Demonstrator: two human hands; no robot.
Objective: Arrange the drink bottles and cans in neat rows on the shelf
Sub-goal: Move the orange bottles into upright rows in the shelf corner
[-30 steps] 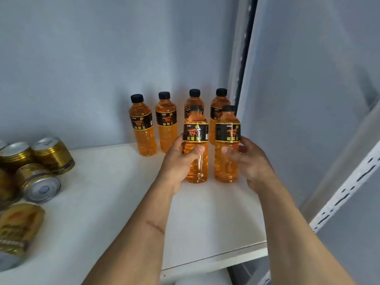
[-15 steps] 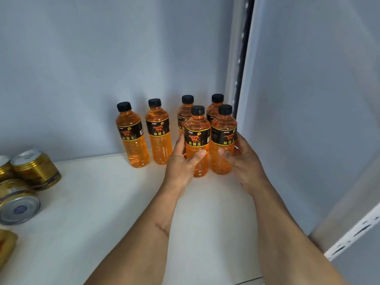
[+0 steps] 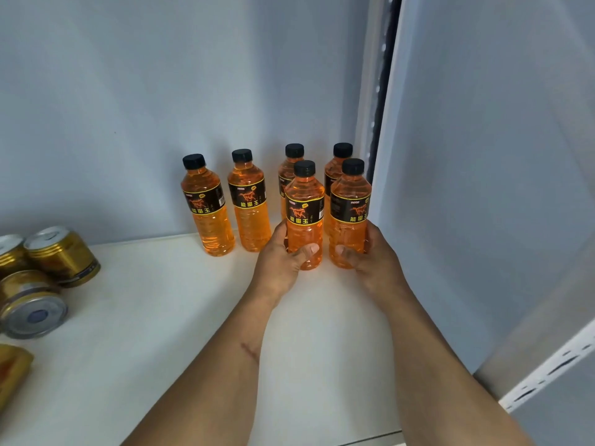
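orange plastic bottles at frame centre: left hand (image 3: 283, 259) and right hand (image 3: 370, 257) fingers each clamped round one, seating second row; next release, fetch gold cans (image 3: 61, 255) at left.

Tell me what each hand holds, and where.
Left hand grips one front bottle, right hand the other front bottle, both low on the body.

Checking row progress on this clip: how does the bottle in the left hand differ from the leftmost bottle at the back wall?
The bottle in the left hand stands forward, in front of the back row; the leftmost bottle stands by the wall. The left hand grips the first; nothing touches the second. The held one's label faces the camera squarely; the leftmost's is turned, barcode showing. Both are upright, orange, black-capped.
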